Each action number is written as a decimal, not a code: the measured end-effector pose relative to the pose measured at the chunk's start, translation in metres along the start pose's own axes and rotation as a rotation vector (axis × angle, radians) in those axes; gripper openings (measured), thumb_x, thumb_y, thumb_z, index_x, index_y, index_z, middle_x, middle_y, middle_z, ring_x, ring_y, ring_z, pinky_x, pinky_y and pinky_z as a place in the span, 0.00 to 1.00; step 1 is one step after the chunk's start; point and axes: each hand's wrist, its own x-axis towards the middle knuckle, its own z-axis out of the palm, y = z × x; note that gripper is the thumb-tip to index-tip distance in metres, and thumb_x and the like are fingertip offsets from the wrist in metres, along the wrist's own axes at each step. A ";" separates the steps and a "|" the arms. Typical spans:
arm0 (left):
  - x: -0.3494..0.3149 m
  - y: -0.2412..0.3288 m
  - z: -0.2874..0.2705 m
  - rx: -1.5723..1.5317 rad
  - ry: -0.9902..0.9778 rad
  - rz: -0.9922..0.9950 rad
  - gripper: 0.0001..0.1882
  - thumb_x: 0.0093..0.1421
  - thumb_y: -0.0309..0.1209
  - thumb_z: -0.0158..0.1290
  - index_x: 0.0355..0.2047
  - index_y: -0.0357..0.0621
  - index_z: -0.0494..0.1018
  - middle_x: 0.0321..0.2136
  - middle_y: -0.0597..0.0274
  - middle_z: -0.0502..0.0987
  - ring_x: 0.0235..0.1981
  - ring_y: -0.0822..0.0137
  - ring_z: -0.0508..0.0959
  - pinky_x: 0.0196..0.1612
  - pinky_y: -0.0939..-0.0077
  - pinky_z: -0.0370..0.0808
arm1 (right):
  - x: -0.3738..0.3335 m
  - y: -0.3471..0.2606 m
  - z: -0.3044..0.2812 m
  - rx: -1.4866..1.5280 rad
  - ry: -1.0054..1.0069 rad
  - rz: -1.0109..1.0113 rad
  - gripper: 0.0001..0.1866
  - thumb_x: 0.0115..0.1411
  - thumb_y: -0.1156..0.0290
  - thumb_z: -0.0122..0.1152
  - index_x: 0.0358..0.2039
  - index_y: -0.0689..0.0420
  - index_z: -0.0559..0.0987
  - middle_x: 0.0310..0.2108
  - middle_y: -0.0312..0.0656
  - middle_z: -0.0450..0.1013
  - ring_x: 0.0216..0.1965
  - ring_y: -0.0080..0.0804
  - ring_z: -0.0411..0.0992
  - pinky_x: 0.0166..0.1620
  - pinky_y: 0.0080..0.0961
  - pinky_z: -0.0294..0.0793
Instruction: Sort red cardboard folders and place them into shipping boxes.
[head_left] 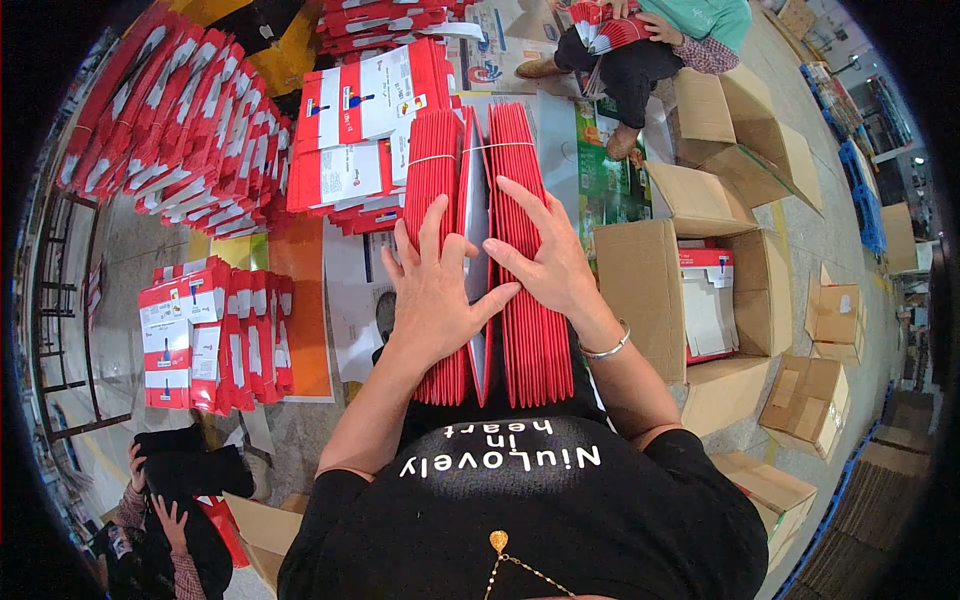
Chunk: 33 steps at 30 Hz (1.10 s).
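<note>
Left hand (430, 285), right hand (550, 250) — both over red folded-card bundle (535, 345)

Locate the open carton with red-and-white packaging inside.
In the head view, the carton sits right of centre, just past the right hand and silver bracelet.

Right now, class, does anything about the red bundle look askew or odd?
Yes: the red bundle under the left hand and right hand gapes along its middle, showing a white piece in the gap. It looks odd because either side is packed tightly. I see no spill.
</note>
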 end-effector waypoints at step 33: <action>-0.001 0.009 0.000 0.019 0.028 0.016 0.24 0.54 0.43 0.62 0.45 0.46 0.69 0.71 0.49 0.52 0.72 0.28 0.43 0.66 0.23 0.44 | 0.000 0.007 0.005 0.077 0.052 0.014 0.28 0.69 0.67 0.53 0.69 0.49 0.65 0.62 0.63 0.64 0.66 0.61 0.61 0.67 0.46 0.61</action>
